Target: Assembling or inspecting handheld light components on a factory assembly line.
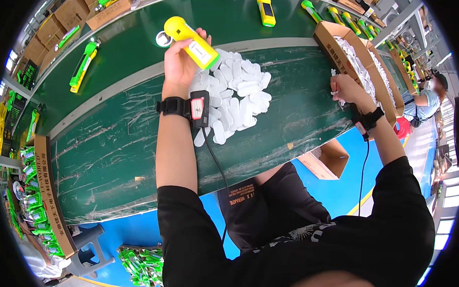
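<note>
My left hand (180, 61) is closed round a yellow flashlight (197, 47) with a green end and a white label on its upper side. It holds the flashlight over the far edge of the work table. Just below it lies a loose heap of white oval plastic pieces (233, 105). At the table's right, my right hand (346, 90) is closed beside an open cardboard box (329, 44). Small white pieces stick out from its fingers; their exact shape is too small to tell. The fingers partly hide them.
A green conveyor belt (129, 25) runs beyond the table (104, 163), carrying more flashlights. The box at right holds white parts. On the left stands a carton (54, 200) of green parts. A grey stool (91, 249) is below, and a co-worker (430, 101) is at far right.
</note>
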### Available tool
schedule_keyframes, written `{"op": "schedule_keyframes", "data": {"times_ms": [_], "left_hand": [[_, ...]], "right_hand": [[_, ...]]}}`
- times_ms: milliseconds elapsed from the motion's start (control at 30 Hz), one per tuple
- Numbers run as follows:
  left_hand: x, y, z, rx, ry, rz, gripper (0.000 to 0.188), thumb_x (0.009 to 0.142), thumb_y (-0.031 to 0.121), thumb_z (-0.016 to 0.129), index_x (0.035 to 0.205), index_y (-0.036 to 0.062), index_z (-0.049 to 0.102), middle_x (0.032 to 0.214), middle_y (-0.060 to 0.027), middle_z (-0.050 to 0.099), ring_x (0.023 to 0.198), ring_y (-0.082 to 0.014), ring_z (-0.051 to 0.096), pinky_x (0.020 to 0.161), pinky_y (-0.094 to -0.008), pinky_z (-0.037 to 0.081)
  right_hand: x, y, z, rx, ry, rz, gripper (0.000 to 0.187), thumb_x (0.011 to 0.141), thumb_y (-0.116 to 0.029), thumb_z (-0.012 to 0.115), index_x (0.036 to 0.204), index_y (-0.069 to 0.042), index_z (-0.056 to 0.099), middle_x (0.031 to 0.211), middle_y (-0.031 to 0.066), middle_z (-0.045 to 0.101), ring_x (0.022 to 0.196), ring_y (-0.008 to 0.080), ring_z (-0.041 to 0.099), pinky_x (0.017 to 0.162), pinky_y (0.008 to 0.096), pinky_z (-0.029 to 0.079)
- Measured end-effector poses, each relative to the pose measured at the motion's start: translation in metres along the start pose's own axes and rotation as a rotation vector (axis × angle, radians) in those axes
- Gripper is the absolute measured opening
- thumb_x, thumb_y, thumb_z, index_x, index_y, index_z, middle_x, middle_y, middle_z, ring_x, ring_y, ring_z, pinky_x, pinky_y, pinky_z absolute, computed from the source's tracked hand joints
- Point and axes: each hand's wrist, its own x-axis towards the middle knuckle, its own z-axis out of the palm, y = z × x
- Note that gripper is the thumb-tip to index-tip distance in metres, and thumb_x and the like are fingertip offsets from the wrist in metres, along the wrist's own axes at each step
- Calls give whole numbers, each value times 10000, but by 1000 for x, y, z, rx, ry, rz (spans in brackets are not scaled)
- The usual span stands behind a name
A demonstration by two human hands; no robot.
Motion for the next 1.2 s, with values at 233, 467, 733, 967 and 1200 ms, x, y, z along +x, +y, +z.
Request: {"op": "schedule_keyframes", "data": {"times_ms": [233,467,733,967,1200], "left_hand": [[-4,-5,1,70,-15,-11,414,754,41,540,1152,17,426,1057,-181,566,1009,-313,553,984,-428,414],[-1,-1,0,-12,-5,-75,315,729,52,539,1038,4,505,933,-181,600,902,-307,592,908,-438,467],[-4,-1,2,10,-13,-23,253,739,57,535,982,-6,508,892,-177,597,886,-303,591,900,-428,463],[-5,-1,-1,42,-97,-32,231,741,107,548,943,-3,530,875,-179,603,859,-306,590,881,-406,466],[-1,-5,3,35,-122,-34,251,736,117,568,954,-5,538,884,-176,605,870,-305,590,876,-405,469]], "right_hand": [[7,-11,-5,78,48,-37,125,683,-26,696,716,17,584,614,104,608,583,198,617,535,310,468],[19,-34,12,224,123,-26,184,799,-135,576,767,46,572,579,108,613,509,161,612,504,272,479],[-3,-84,22,469,105,-103,176,852,-134,557,849,33,614,673,44,613,584,93,576,525,229,485],[-6,-104,24,590,96,-141,191,862,-91,523,1037,-27,568,735,54,628,642,79,573,575,218,481],[10,-110,15,626,7,-185,182,881,-103,514,1050,-56,565,768,44,618,645,67,540,598,211,467]]}}
